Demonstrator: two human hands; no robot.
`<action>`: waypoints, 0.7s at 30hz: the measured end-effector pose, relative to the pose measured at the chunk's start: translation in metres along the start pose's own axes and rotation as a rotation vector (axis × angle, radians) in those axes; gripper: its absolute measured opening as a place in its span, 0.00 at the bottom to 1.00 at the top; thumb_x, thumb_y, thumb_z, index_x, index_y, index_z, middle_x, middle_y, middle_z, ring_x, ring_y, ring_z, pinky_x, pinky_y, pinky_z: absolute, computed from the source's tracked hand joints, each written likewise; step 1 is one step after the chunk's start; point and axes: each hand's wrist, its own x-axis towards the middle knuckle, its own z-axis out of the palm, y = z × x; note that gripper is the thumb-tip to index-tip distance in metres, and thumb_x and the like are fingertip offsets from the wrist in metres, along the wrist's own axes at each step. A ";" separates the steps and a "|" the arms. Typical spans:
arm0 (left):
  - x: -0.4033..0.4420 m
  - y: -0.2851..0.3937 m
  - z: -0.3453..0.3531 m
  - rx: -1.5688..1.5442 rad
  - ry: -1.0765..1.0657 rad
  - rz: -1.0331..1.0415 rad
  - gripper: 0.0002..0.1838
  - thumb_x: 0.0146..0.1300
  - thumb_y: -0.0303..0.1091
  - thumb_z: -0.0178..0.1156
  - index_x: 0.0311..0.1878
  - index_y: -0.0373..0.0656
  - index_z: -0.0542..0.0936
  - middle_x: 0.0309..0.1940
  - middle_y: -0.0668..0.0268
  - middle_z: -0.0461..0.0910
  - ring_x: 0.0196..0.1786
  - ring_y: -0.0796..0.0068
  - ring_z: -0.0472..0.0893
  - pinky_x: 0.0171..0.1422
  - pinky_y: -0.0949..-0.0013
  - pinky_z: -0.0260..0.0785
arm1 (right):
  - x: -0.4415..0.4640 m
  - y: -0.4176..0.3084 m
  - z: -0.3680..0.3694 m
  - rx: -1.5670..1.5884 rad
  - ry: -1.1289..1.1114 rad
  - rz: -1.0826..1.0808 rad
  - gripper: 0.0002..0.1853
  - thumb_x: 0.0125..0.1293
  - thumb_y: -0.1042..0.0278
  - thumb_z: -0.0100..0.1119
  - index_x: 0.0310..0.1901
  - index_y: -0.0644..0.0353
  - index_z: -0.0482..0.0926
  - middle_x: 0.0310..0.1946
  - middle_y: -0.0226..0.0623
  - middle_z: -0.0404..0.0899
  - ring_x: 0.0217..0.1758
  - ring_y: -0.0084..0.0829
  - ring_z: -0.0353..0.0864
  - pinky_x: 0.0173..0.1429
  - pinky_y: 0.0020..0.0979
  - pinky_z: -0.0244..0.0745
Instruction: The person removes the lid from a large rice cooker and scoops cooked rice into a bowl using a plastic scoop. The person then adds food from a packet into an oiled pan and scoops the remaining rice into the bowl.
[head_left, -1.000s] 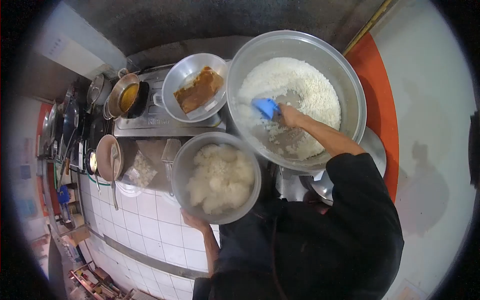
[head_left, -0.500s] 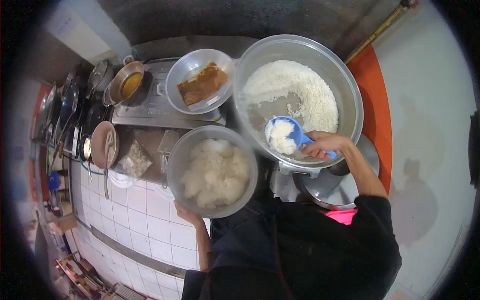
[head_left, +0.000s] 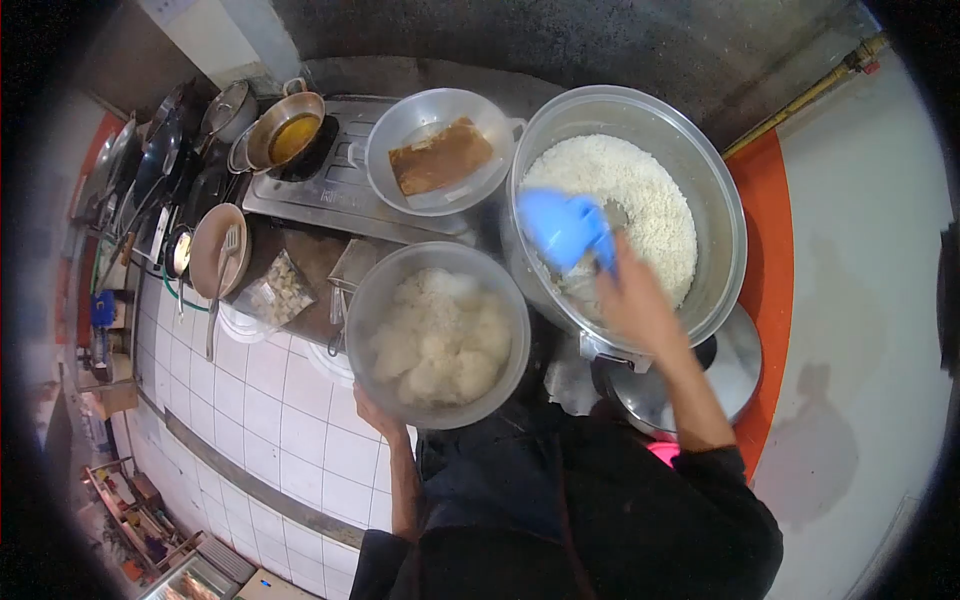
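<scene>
My right hand [head_left: 637, 300], blurred by motion, grips a blue scoop [head_left: 562, 230] over the left part of a large metal pot [head_left: 728, 250]. White rice [head_left: 655, 190] lies in a curved bank along the pot's far and right sides. The scoop is tilted, and what it holds cannot be made out. My left hand [head_left: 380, 412] supports a grey bowl [head_left: 518, 350] from its lower left side, its fingers partly hidden under the rim. Clumps of white rice [head_left: 440, 345] fill much of that bowl, which is close to my body.
Behind the bowl, a metal pan [head_left: 380, 165] with a brown slab [head_left: 440, 160] rests on the stove [head_left: 335, 195]. A pan of yellow liquid [head_left: 294, 138] stands further left. Below are a brown bowl [head_left: 205, 250] and a plastic bag [head_left: 278, 292]. A large lid [head_left: 735, 370] lies beside the pot.
My right hand lifted the scoop with rice to the pot's near edge, then swung it left and tilted it. My left hand stays at the bowl. The camera view has shifted.
</scene>
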 end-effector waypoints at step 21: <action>0.002 -0.009 0.002 -0.099 0.071 -0.079 0.27 0.77 0.49 0.38 0.48 0.32 0.77 0.39 0.59 0.78 0.43 0.67 0.75 0.50 0.64 0.68 | 0.239 0.125 0.042 -0.500 -0.675 0.162 0.13 0.57 0.76 0.47 0.43 0.73 0.71 0.22 0.49 0.79 0.19 0.37 0.79 0.21 0.38 0.72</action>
